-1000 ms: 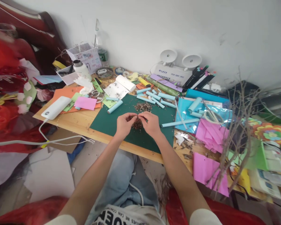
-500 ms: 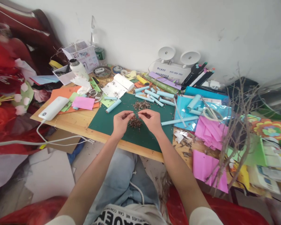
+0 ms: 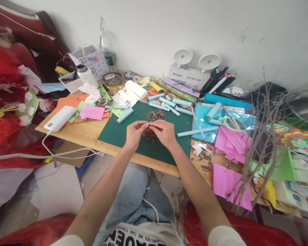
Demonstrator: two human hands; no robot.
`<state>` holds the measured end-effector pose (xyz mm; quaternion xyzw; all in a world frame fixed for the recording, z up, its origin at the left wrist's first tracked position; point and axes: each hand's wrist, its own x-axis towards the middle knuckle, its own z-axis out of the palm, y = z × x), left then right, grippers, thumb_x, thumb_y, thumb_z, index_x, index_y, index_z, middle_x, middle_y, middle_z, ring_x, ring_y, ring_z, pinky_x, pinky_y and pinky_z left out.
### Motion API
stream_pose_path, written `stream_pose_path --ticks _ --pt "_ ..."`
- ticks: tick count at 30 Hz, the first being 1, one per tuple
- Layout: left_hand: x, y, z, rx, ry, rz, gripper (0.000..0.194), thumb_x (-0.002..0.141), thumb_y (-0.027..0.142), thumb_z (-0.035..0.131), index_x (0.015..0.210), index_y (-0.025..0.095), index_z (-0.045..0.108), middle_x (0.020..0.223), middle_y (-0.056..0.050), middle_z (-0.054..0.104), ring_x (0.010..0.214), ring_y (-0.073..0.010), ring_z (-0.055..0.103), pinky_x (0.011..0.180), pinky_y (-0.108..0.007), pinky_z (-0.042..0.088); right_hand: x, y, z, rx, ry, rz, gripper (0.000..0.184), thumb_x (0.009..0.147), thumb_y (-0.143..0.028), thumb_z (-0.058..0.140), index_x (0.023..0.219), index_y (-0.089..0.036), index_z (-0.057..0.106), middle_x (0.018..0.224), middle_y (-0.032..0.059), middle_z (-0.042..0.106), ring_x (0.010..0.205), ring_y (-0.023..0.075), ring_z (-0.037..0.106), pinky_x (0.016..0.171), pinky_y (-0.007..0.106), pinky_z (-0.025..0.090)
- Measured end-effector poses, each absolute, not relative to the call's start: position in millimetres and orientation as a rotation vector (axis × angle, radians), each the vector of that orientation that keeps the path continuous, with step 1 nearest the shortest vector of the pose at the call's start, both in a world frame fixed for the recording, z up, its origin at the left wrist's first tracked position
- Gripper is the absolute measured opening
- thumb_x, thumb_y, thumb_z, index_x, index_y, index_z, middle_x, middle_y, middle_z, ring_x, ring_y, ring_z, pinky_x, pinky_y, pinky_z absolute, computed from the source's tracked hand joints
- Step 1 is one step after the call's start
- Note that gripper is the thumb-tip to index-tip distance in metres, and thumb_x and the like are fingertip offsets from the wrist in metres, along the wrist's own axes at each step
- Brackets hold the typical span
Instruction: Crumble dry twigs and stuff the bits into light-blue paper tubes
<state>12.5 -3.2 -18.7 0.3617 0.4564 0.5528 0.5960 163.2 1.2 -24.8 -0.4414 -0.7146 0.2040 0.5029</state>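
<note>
My left hand point(image 3: 135, 134) and my right hand point(image 3: 166, 133) meet above a green cutting mat point(image 3: 114, 132), thumbs and forefingers pinched and fingertips close together. What they pinch is too small to make out. Directly beneath the fingertips lies a pile of brown dried plant bits point(image 3: 149, 135), partly covered by my hands. Just beyond it, a second pile of dry bits point(image 3: 156, 114) rests on the mat. Several light-blue paper tubes point(image 3: 181, 102) lie around the mat's far edge. One longer blue tube point(image 3: 197, 132) reaches over its right side.
At the left are a white power bank point(image 3: 60, 118) with a cable and a pink paper point(image 3: 91, 112). Scissors point(image 3: 234, 123) and pink crepe paper point(image 3: 232, 143) lie right. Bare branches point(image 3: 265, 147) rise at the right edge. A white emergency light point(image 3: 190, 78) stands against the wall.
My two hands have come closer together, and their fingertips now nearly touch over the nearer pile. The view has shifted very slightly; the objects on the table stay in place.
</note>
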Motion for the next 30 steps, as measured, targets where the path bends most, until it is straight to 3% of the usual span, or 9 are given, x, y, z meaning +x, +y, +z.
stream_pose_path --ticks 10,16,21,26,30 --pt "10.2 -2.9 -23.4 0.957 1.126 1.269 0.026 0.063 0.033 0.086 0.082 0.016 0.078 0.084 -0.005 0.076 0.077 -0.0153 0.066 0.079 -0.03 0.052 160.8 -0.1 -27.6 -1.135 -1.751 0.424 0.017 0.092 -0.026 0.058 0.086 -0.022 0.073 0.086 0.0052 0.074 0.077 0.017 0.067 0.075 0.03 0.053" --pt "7.5 -1.0 -23.4 1.126 1.18 1.191 0.021 0.07 0.032 0.078 0.082 0.015 0.075 0.074 -0.004 0.073 0.067 -0.0154 0.064 0.066 -0.028 0.051 163.5 0.5 -27.0 -1.191 -1.918 0.461 0.019 0.094 -0.021 0.046 0.088 -0.02 0.063 0.088 0.007 0.065 0.081 0.0184 0.059 0.076 0.03 0.046" --pt "0.3 5.7 -16.9 1.277 1.162 1.124 0.016 0.071 0.028 0.077 0.08 0.015 0.074 0.071 -0.004 0.071 0.065 -0.0142 0.062 0.063 -0.026 0.048 163.7 0.4 -22.5 -1.202 -1.774 0.774 0.01 0.088 -0.022 0.052 0.083 -0.02 0.06 0.074 0.0015 0.062 0.067 0.0155 0.055 0.066 0.028 0.045" --pt "-8.9 15.6 -17.3 0.932 0.891 1.033 0.027 0.061 0.03 0.086 0.077 0.014 0.072 0.069 -0.002 0.067 0.063 -0.0107 0.06 0.064 -0.025 0.049 163.8 4.1 -22.0 -1.106 -1.441 1.252 0.013 0.083 -0.034 0.059 0.08 -0.021 0.058 0.064 -0.0023 0.057 0.057 0.0139 0.055 0.059 0.028 0.048" --pt "-13.2 18.2 -25.1 0.821 0.877 1.038 0.029 0.06 0.029 0.088 0.077 0.013 0.071 0.071 -0.002 0.067 0.064 -0.0092 0.061 0.065 -0.023 0.049 171.8 8.2 -20.9 -1.119 -1.404 1.196 0.013 0.081 -0.033 0.063 0.078 -0.02 0.062 0.063 -0.0024 0.059 0.058 0.014 0.057 0.062 0.029 0.049"
